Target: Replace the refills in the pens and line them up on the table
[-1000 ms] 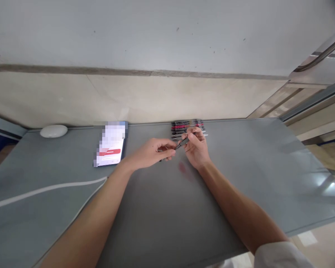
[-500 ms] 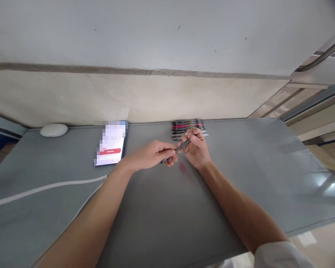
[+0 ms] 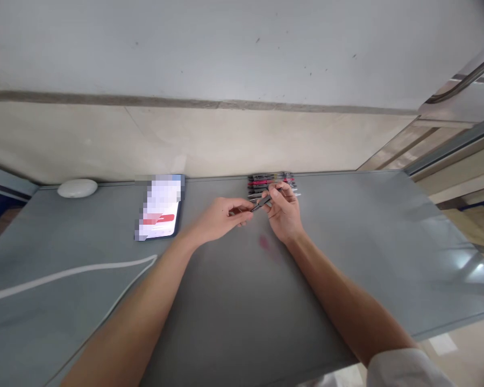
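A dark pen (image 3: 263,201) is held slanted above the grey table, between my two hands. My left hand (image 3: 226,217) pinches its lower left end between thumb and fingers. The upper right part is gripped by my right hand (image 3: 284,210), with the thumb pressed along it. Just behind the right hand, several pens (image 3: 269,183) lie side by side in a stack of rows, mostly dark with a red one among them. My right fingers hide part of this row.
On the grey table (image 3: 242,301), a phone (image 3: 161,215) with a lit screen lies left of my hands. A white oval object (image 3: 77,188) sits at the back left. A white cable (image 3: 68,274) crosses the left side. The wall (image 3: 210,140) rises behind.
Both hands have tilted the pen to a flatter slant, and its left end has risen into my left fingers. My left hand has shifted slightly up and left.
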The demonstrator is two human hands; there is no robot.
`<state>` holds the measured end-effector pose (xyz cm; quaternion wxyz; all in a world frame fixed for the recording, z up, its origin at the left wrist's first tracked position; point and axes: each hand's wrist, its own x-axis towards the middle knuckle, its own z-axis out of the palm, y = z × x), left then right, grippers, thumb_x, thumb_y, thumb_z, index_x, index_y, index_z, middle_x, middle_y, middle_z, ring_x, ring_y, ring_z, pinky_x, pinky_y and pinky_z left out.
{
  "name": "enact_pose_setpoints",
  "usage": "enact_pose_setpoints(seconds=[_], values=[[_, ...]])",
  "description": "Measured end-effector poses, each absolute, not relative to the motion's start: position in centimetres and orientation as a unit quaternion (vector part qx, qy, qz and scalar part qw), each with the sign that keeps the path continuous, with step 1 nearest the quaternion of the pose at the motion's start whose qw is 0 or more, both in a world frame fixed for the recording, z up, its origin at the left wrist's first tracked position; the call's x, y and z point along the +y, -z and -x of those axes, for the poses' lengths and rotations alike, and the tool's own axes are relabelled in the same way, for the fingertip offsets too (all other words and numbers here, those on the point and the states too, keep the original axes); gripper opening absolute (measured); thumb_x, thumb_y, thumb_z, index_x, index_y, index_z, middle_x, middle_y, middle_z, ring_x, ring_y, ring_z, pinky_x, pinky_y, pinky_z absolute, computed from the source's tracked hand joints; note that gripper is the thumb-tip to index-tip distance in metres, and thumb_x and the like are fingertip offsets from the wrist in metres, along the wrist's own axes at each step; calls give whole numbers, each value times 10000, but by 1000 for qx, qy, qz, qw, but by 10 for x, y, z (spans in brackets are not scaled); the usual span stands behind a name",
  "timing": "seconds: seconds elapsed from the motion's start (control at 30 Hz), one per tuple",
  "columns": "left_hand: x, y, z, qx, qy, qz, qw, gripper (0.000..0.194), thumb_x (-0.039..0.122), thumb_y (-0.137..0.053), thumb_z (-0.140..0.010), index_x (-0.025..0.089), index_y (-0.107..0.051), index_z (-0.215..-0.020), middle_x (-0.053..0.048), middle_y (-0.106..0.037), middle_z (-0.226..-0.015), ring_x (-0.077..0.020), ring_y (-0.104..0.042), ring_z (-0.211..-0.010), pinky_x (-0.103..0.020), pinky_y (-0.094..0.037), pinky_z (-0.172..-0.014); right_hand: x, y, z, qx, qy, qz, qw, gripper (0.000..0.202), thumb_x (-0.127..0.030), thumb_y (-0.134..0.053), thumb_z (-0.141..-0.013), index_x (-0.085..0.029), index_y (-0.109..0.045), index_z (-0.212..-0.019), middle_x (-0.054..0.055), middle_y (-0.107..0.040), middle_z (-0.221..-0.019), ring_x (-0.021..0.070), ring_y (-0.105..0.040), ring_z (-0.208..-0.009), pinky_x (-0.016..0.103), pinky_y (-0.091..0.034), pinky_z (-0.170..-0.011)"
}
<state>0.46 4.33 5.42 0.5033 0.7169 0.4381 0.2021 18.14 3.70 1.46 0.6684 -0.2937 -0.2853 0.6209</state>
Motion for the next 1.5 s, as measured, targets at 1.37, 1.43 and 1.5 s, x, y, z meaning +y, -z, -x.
enact_pose_setpoints(seconds=[1.37, 1.43, 1.5], values=[[41, -64, -2, 345, -129, -733, 571, 327, 392, -462, -941, 179, -676, -814, -32, -679, -764, -158, -625, -743, -285, -456, -725, 34, -10, -188, -309, -666, 220, 642, 262, -263, -806, -671, -271, -570, -786, -75, -541, -788, 92, -615, -716, 224, -577, -553], [41, -62, -2, 357, -140, -731, 565, 310, 395, -485, -930, 181, -674, -809, -27, -679, -765, -156, -626, -740, -280, -456, -718, 34, -10, -187, -315, -656, 224, 649, 245, -267, -797, -683, -267, -572, -779, -72, -538, -779, 86, -607, -712, 225, -581, -585], [43, -57, -3, 370, -159, -727, 556, 290, 404, -519, -912, 183, -671, -803, -21, -683, -774, -152, -629, -737, -273, -459, -715, 35, -11, -186, -317, -641, 234, 659, 233, -268, -791, -688, -265, -576, -776, -71, -534, -774, 80, -600, -709, 224, -580, -613]])
